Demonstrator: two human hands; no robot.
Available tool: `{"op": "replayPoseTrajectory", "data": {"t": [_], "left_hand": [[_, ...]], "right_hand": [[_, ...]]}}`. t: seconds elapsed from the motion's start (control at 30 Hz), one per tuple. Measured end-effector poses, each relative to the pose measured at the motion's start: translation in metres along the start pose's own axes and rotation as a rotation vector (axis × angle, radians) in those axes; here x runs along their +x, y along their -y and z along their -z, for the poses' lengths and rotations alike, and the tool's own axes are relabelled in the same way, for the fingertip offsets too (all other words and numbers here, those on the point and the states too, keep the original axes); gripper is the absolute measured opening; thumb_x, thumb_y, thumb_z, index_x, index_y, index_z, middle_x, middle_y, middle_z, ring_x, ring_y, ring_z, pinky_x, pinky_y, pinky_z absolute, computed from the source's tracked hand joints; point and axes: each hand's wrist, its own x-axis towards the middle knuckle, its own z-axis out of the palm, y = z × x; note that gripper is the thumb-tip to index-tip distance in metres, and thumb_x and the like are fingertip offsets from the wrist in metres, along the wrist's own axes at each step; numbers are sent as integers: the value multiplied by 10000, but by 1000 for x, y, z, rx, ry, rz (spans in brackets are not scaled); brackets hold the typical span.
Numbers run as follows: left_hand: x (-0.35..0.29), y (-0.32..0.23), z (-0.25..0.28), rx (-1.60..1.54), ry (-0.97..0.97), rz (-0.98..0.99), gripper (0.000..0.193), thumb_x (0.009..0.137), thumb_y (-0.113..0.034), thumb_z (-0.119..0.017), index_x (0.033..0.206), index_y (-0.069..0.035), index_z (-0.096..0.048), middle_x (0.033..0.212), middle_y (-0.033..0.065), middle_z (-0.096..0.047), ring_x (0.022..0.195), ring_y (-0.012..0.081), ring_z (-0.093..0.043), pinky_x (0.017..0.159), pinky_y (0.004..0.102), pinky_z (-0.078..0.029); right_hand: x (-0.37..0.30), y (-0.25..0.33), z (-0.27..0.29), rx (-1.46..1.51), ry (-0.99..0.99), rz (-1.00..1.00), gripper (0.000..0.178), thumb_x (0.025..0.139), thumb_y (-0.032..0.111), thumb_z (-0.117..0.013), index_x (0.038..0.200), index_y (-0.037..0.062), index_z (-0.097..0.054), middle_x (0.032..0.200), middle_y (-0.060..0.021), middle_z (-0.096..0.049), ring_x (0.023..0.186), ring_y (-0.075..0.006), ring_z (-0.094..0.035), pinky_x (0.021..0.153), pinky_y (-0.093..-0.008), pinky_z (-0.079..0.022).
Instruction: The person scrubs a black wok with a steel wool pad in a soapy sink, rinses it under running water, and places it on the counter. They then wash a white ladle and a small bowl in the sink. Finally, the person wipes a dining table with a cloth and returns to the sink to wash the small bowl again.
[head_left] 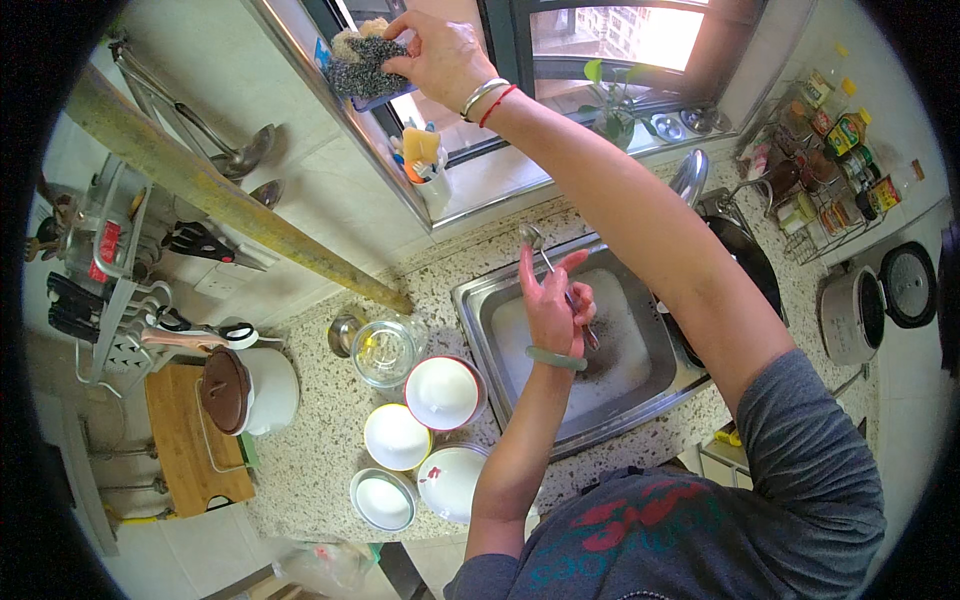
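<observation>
Head view: a person at a kitchen sink (480, 300) lifts a scouring sponge (362, 62) to the window ledge while gripping a spoon (545, 260) over soapy water.

Right hand (440, 55) pinches the sponge closed-fingered; left hand (553, 305) wraps the spoon's handle, bowl end up. Setting the sponge flat and well back on the ledge, spoon kept over the basin, would avoid drips on the bowls (442, 392).

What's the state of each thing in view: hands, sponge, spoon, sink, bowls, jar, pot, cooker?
right hand: raised at window, grip shut on sponge
left hand: over sink, holding spoon, fingers partly spread
sink: sudsy water inside
bowls: four, upside down on counter
glass jar: upright, no lid
white pot: brown lid on
rice cooker: lid open
</observation>
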Motion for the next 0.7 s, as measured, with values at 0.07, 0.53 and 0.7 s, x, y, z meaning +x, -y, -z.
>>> {"op": "replayPoseTrajectory", "data": {"t": [0.07,0.53,0.7], "left_hand": [[0,3,6,-17,-42,17,624,939,-57,-361,1441,-157,-5,1121,164,-548,562,102,-462,398,191,-309],[14,51,62,-66,-156,105,257,979,-230,-387,1216,-132,-403,1084,117,-592,715,138,-571,555,247,-455],[26,134,151,-131,-411,217,267,986,-224,-367,1189,-65,-434,1128,118,-576,1032,244,-566,876,367,-464]], "right_hand": [[1,-1,0,6,12,14,374,683,234,-749,1008,87,-637,830,-138,-659,825,-297,-631,776,-396,-489],[-78,-7,35,128,-153,23,247,810,268,-630,875,30,-642,840,-178,-619,660,-289,-601,621,-373,-462],[-297,-60,59,-80,420,-515,350,875,304,-544,707,-1,-586,688,-220,-583,642,-402,-565,578,-443,-441]]}}
